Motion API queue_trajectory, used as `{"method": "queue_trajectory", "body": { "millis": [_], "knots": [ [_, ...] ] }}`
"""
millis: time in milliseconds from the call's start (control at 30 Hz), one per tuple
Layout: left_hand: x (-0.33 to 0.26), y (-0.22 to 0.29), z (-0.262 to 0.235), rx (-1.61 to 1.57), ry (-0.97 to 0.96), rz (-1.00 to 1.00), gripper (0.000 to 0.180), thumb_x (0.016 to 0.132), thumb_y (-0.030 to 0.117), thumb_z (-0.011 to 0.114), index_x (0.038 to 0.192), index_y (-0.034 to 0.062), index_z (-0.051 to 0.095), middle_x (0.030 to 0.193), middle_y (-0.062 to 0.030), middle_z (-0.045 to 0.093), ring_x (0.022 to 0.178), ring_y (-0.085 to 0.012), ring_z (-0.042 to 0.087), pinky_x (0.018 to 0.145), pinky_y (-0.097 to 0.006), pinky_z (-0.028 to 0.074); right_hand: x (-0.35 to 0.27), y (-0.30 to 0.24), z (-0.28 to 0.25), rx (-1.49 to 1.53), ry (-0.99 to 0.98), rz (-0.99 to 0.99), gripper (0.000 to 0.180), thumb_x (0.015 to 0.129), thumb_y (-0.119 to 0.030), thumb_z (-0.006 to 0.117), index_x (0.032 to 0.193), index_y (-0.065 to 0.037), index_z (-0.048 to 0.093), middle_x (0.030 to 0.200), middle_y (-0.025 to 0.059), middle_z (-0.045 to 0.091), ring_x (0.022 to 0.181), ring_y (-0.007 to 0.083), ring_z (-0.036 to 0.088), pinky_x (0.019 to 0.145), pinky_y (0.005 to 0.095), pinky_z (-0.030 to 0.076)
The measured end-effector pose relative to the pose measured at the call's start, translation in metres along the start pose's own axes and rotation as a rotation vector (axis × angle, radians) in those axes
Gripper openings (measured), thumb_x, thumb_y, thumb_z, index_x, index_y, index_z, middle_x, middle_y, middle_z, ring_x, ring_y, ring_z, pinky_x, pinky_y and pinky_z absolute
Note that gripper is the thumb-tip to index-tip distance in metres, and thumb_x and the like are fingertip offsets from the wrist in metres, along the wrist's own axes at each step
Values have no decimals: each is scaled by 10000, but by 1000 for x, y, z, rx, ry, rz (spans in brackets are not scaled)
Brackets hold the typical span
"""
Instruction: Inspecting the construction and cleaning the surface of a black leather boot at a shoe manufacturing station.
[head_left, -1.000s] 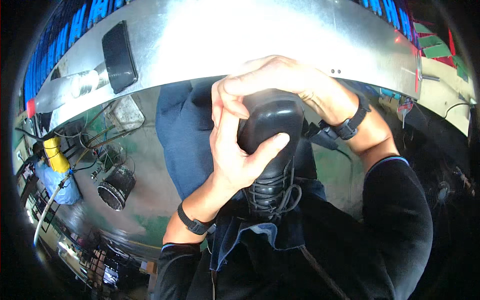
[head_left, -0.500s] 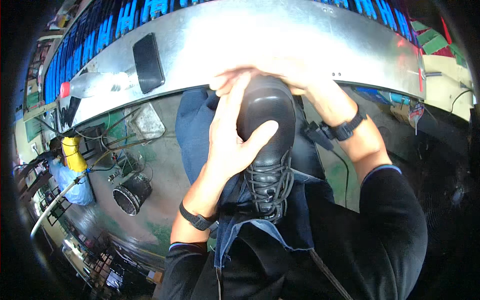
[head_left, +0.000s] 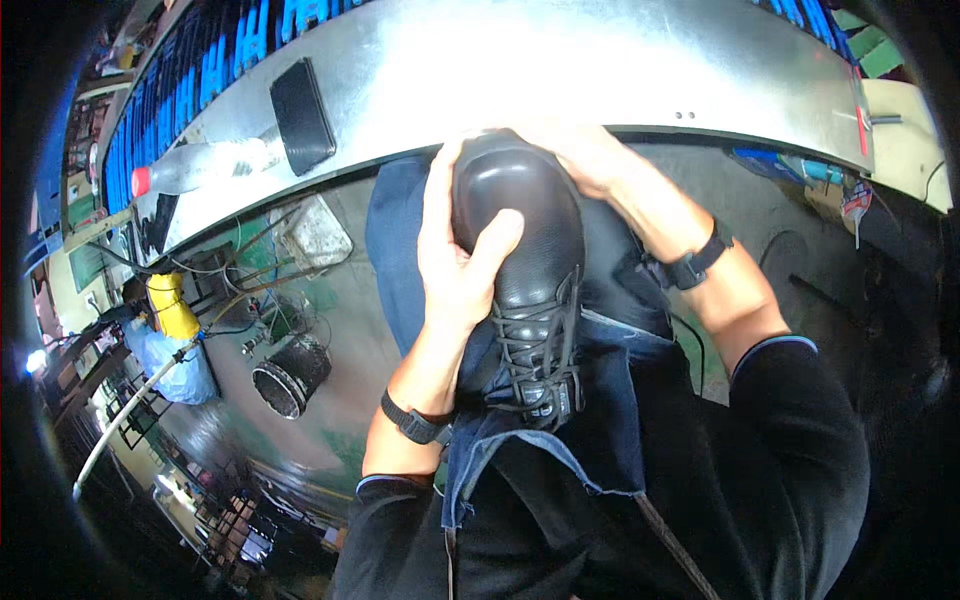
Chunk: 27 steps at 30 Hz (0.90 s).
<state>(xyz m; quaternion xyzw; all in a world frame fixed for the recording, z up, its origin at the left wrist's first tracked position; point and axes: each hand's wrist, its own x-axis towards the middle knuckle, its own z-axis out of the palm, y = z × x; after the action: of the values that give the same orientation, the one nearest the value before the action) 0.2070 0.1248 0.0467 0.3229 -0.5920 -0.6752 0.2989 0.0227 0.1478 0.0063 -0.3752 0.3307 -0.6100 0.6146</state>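
Left hand [head_left: 455,270] has its grip clamped on the black laced shoe [head_left: 525,270], thumb across the toe cap. Right hand [head_left: 580,160] cups the toe from the far side, grip also closed on it. Shoe sits on the person's lap, toe against the metal counter [head_left: 600,70]. Black phone [head_left: 302,115] and a plastic bottle [head_left: 205,167] lie on the counter.

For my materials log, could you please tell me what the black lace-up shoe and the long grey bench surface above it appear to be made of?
The black lace-up shoe looks like smooth leather or a leather-like synthetic: its rounded toe carries a soft sheen. The long grey bench surface looks like sheet metal, dull silver and mottled, possibly galvanised steel.
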Motion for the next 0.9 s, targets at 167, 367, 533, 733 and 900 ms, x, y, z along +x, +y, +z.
{"method": "queue_trajectory", "body": {
  "millis": [167, 367, 533, 733, 900],
  "knots": [
    [-11, 8, 0, 8, 61, 18, 746, 861, 120, 702, 1492, -16, 329, 1369, -155, 517, 1241, -234, 516, 1074, -366, 396, -12, -3, 19, -159, 47, -64, 411, 1053, -279, 456, 1311, 18, 576, 1276, 125, 617, 1185, 200, 562, 1032, 342, 430],
    [-12, 4, -6, 28, 97, 14, 790, 855, 112, 700, 1518, -6, 288, 1379, -150, 511, 1242, -226, 516, 1078, -362, 391, -18, -6, 27, -400, 166, -3, 397, 1059, -250, 445, 1341, 10, 549, 1348, 124, 576, 1229, 197, 526, 1040, 340, 420],
    [-17, 3, -9, -83, 91, -12, 805, 851, 105, 684, 1532, 13, 263, 1393, -147, 498, 1264, -230, 495, 1098, -352, 357, -27, 1, 32, -143, 172, 84, 465, 1060, -354, 418, 1350, -12, 542, 1324, 147, 596, 1229, 210, 540, 1046, 350, 418],
    [-24, 8, -10, -51, 129, -19, 825, 848, 146, 689, 1540, 35, 254, 1406, -136, 480, 1285, -241, 471, 1116, -370, 332, -30, 7, 46, -353, 283, 28, 513, 1059, -401, 419, 1328, 19, 540, 1258, 135, 622, 1157, 202, 560, 1023, 345, 424],
    [-29, 9, -9, -55, 143, -4, 841, 855, 170, 692, 1547, 38, 233, 1411, -140, 474, 1283, -239, 471, 1113, -371, 335, -33, -1, 47, -198, 181, 100, 455, 1060, -365, 425, 1264, 15, 570, 1193, 126, 645, 1119, 216, 591, 970, 337, 456]
  ]
}}
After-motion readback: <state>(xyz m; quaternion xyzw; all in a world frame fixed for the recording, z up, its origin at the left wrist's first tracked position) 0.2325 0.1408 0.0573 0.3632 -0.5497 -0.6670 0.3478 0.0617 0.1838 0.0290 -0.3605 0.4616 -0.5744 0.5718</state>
